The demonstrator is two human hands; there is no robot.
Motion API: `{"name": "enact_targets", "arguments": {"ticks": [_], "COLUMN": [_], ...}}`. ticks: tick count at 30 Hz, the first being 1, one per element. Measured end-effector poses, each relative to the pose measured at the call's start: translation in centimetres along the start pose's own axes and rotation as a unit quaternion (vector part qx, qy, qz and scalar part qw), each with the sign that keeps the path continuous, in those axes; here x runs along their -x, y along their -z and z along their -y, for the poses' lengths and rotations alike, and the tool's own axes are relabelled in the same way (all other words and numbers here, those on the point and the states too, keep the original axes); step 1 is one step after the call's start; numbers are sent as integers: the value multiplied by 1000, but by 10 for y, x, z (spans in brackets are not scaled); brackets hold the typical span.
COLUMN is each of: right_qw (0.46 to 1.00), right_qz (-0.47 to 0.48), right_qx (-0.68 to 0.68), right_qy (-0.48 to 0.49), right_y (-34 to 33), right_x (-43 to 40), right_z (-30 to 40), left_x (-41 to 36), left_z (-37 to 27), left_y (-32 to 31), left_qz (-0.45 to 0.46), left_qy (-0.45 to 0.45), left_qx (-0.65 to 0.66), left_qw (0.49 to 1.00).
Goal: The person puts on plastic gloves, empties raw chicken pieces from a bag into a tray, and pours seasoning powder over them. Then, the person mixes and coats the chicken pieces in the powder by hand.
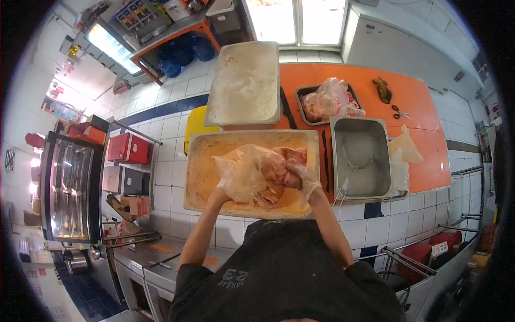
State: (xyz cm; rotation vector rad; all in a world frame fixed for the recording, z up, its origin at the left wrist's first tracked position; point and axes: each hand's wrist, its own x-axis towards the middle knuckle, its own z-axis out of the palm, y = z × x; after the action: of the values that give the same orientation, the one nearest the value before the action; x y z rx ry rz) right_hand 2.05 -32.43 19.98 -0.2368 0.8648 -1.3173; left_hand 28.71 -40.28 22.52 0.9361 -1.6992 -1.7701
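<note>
Over a large shallow metal tray (205, 173) with orange residue, my two gloved hands hold a clear plastic bag (243, 165) and raw meat (275, 165). My left hand (227, 187) is at the bag's lower left side; the plastic partly hides its fingers. My right hand (303, 177), in a clear plastic glove, grips the raw meat at the bag's right side. More pieces of raw meat (267, 198) lie in the tray just below the bag.
Beyond stands a pale metal tray (243, 84). On the orange table (418, 104) are a smaller tray of bagged meat (328, 100), scissors (400, 113) and a dark greenish item (382, 90). A deep metal pan (362, 157) with cloudy liquid stands at the right.
</note>
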Motion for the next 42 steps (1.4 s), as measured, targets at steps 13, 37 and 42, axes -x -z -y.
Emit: {"name": "enact_targets", "arguments": {"ticks": [13,37,42], "right_qw": [959,927,888], "right_qz": [-185,-140,-151], "right_qx": [214,245,353], "right_qy": [26,248,254], "right_y": [44,37,26], "right_x": [-2,38,38], "right_z": [-6,53,36], "left_x": [-8,-12,-19], "left_z": [36,99,93], "left_y": [-47,-39,-84], "left_qz": [-4,-55,-11], "left_qy": [-10,-76,-17], "left_qx": [109,-41,95], "left_qw": [994,995,995]}}
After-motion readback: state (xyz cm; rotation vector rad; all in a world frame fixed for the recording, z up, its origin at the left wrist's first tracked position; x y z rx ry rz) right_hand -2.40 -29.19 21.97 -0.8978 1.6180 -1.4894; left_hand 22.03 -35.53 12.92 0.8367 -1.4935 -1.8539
